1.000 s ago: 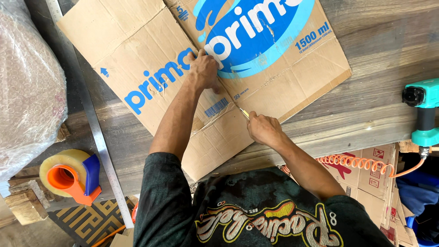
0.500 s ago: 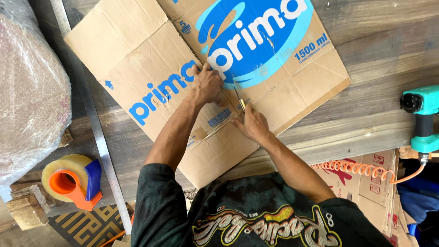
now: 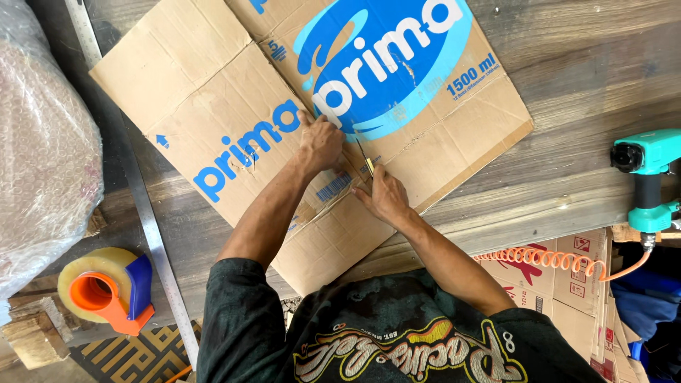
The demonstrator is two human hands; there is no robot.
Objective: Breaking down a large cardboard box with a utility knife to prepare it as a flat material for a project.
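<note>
On the grey wooden tabletop [image 3: 582, 78], a flattened brown cardboard box with blue print [image 3: 234, 135] lies pinned under the left hand [image 3: 320, 142], fingers spread flat, while at four o'clock the right hand [image 3: 386, 198] grips a thin blade [image 3: 364, 154].

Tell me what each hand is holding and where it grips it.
Right hand grips a thin knife by its handle end; left hand holds nothing, pressing flat on the cardboard sheet.

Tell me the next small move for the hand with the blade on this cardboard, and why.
Probably keep drawing the blade along the fold line, toward the body. The right hand grips it with the tip in the flattened cardboard box, while the left hand presses the sheet flat beside the cut.
</note>
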